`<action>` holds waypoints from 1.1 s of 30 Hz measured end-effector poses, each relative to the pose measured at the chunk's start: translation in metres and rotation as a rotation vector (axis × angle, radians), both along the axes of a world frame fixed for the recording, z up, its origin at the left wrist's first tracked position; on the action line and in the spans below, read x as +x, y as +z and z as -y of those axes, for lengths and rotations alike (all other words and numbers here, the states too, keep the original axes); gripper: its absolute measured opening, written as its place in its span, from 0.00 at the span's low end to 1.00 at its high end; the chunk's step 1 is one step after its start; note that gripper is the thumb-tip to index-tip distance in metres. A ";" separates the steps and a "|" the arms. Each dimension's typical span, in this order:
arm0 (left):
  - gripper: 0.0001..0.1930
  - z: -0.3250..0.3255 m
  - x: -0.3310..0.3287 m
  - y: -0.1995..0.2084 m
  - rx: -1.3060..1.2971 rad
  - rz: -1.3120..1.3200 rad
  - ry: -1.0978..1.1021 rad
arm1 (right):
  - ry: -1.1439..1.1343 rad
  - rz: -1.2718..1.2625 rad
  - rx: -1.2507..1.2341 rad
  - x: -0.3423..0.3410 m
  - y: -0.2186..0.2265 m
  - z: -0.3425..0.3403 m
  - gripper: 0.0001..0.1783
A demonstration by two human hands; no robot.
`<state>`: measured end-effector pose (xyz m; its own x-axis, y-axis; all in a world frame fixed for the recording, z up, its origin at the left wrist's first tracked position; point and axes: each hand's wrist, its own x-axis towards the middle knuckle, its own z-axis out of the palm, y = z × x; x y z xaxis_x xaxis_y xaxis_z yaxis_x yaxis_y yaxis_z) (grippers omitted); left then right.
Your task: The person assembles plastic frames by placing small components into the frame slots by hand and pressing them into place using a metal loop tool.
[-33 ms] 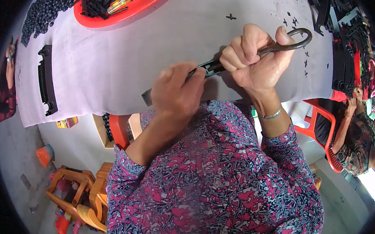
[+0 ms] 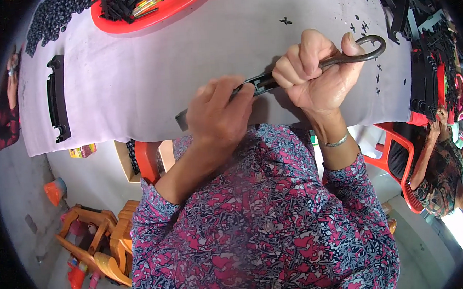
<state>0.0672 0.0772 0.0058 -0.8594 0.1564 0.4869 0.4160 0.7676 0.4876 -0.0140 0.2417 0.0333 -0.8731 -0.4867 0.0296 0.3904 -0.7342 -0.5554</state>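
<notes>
At the centre of the frame, the left hand (image 2: 219,111) is curled over a black strip (image 2: 263,83), whose end pokes out at its lower left. Just right of centre, the right hand (image 2: 316,69) is closed around a dark hooked rod (image 2: 360,58), the loop curving out past the thumb. A red tray (image 2: 157,21) of black pieces sits at upper left; another black part (image 2: 58,101) lies at far left.
</notes>
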 end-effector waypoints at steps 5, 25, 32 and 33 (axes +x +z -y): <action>0.13 -0.001 0.001 -0.002 -0.005 -0.029 0.010 | 0.034 -0.040 -0.024 -0.001 -0.003 -0.002 0.37; 0.10 -0.004 -0.004 -0.003 -0.035 -0.099 0.020 | 0.065 -0.046 0.035 -0.001 0.000 0.003 0.38; 0.10 -0.003 -0.003 -0.008 -0.009 -0.147 0.013 | 0.068 -0.264 0.336 0.008 0.005 0.010 0.41; 0.10 -0.003 -0.004 -0.009 -0.015 -0.156 0.009 | 0.080 -0.180 0.236 0.007 0.006 0.009 0.41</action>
